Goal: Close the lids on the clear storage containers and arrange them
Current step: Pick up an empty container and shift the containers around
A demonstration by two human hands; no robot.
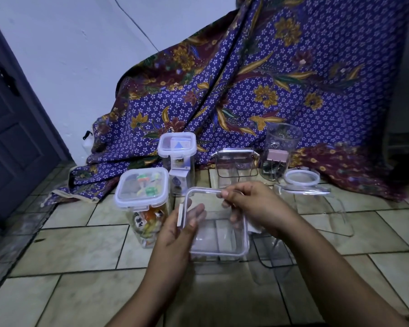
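A clear square lid (219,234) sits between my two hands above the tiled floor. My left hand (175,230) grips its left edge by the flap. My right hand (255,206) pinches its far edge. Under and right of the lid lies a large clear container (316,215), hard to make out. On the left stands a lidded container of coloured sweets (143,201). Behind it is a taller lidded container (177,159) with small boxes inside. At the back stands an empty clear container (236,168), its lid resting with flaps up.
A round clear jar (281,154) holding binder clips stands open at the back right, its round lid (301,179) lying beside it. A purple patterned cloth (269,90) drapes behind everything. A dark door (12,128) stands at the left. Bare floor tiles (81,251) stretch in front.
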